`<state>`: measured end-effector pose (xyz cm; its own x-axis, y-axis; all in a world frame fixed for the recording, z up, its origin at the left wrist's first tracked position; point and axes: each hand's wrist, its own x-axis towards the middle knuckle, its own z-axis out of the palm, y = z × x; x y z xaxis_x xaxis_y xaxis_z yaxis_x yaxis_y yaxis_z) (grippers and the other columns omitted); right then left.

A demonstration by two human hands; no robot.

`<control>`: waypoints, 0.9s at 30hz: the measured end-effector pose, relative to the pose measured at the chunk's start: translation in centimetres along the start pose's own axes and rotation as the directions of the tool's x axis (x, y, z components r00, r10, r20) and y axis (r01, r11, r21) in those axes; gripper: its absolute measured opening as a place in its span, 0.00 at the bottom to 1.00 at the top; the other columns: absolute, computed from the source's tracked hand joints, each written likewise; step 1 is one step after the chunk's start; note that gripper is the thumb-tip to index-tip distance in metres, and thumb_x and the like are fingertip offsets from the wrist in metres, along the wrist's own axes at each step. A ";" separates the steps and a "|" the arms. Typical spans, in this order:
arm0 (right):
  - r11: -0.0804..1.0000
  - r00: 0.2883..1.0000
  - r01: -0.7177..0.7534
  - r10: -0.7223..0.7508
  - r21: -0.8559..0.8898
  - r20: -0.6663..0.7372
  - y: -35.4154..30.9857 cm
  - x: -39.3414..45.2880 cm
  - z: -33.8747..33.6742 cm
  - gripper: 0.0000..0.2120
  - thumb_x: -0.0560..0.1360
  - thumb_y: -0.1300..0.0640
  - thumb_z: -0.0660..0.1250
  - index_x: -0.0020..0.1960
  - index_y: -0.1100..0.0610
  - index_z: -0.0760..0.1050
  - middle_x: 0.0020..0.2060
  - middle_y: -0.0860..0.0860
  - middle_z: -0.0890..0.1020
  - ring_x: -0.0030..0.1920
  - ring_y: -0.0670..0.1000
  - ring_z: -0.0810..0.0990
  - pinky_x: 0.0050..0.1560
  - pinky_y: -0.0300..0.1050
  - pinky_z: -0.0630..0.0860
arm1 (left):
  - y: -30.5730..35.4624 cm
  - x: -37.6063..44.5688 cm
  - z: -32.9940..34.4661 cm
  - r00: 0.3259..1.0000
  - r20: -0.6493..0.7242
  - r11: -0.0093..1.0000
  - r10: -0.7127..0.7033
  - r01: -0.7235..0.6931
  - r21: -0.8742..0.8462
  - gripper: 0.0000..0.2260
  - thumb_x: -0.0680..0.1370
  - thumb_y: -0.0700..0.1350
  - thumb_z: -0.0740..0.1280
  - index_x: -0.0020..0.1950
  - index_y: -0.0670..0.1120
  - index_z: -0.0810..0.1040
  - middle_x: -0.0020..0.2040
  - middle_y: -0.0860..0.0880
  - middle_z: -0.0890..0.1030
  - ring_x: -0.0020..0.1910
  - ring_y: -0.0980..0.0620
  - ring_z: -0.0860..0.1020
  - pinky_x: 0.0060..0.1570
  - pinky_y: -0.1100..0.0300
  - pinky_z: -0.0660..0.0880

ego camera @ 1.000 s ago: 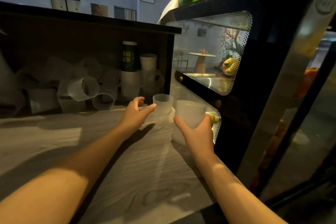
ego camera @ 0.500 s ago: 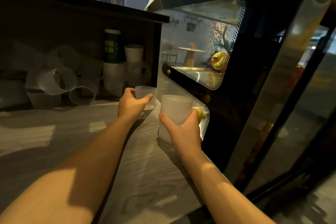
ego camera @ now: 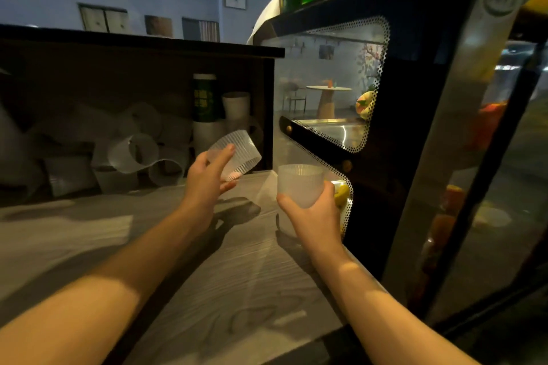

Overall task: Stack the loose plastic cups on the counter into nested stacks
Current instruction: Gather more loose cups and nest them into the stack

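The left hand (ego camera: 207, 179) is pinching a tilted ribbed cup (ego camera: 235, 154), which I judge needs righting directly above the upright cup (ego camera: 299, 185) that the right hand (ego camera: 314, 212) is gripping.

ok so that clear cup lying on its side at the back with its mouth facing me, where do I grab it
Take the sideways cup by its ribbed side wall, coming from above, thumb on one side and fingers on the other. Its open mouth faces out and slightly right, and other loose cups crowd it below and beside, so the top of the wall looks the freest spot for a grip.
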<state>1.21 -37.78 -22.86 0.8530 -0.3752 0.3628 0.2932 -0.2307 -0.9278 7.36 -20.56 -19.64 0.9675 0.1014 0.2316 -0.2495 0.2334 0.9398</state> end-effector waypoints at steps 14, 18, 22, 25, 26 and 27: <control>0.872 0.939 0.337 -0.283 -0.354 0.195 -0.6 -1.7 0.5 0.36 0.64 0.46 0.77 0.65 0.47 0.60 0.55 0.46 0.69 0.55 0.47 0.71 0.45 0.38 0.75 | 1.2 -7.0 1.6 0.886 0.225 0.788 0.405 -0.463 0.407 0.32 0.73 0.63 0.68 0.74 0.54 0.65 0.63 0.55 0.74 0.61 0.57 0.75 0.55 0.56 0.79; 0.856 0.925 0.369 -0.297 -0.362 0.239 -0.8 -1.8 0.3 0.36 0.65 0.46 0.77 0.66 0.49 0.61 0.55 0.47 0.70 0.54 0.47 0.71 0.41 0.30 0.64 | 1.3 -6.2 0.7 0.891 0.222 0.773 0.396 -0.454 0.444 0.35 0.69 0.67 0.67 0.74 0.57 0.66 0.66 0.55 0.74 0.63 0.56 0.74 0.60 0.49 0.77; 0.861 0.915 0.384 -0.309 -0.332 0.258 -0.9 -1.9 0.2 0.38 0.66 0.47 0.77 0.68 0.50 0.60 0.56 0.46 0.69 0.56 0.47 0.70 0.43 0.34 0.67 | 1.6 -5.9 0.1 0.864 0.312 0.690 0.394 -0.503 0.520 0.38 0.70 0.67 0.65 0.77 0.58 0.59 0.69 0.54 0.72 0.65 0.56 0.72 0.63 0.50 0.75; 0.874 0.917 0.378 -0.307 -0.304 0.255 -0.9 -1.8 0.1 0.38 0.66 0.46 0.77 0.68 0.50 0.61 0.56 0.47 0.69 0.57 0.47 0.70 0.47 0.38 0.71 | 1.5 -6.0 0.1 0.847 0.383 0.637 0.368 -0.530 0.560 0.39 0.72 0.69 0.61 0.79 0.62 0.50 0.73 0.55 0.68 0.67 0.58 0.70 0.64 0.54 0.72; 0.887 0.921 0.366 -0.300 -0.282 0.250 -0.8 -1.8 0.1 0.37 0.66 0.46 0.77 0.68 0.50 0.61 0.57 0.47 0.69 0.57 0.47 0.71 0.48 0.40 0.74 | 1.3 -6.1 0.2 0.846 0.401 0.634 0.350 -0.530 0.564 0.38 0.72 0.70 0.60 0.78 0.63 0.50 0.73 0.57 0.67 0.66 0.63 0.69 0.62 0.59 0.71; 0.902 0.927 0.346 -0.287 -0.257 0.242 -0.8 -1.9 0.2 0.37 0.66 0.46 0.77 0.67 0.50 0.60 0.57 0.47 0.70 0.57 0.48 0.72 0.49 0.43 0.77 | 1.2 -6.2 0.3 0.842 0.420 0.618 0.339 -0.536 0.576 0.37 0.72 0.70 0.59 0.77 0.63 0.51 0.71 0.59 0.67 0.64 0.69 0.68 0.59 0.64 0.69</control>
<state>-0.55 -36.75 -22.79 0.8112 -0.0641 0.5813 0.4488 -0.5691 -0.6890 1.12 -21.20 -19.87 0.7473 -0.2415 0.6190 -0.6487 -0.4669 0.6010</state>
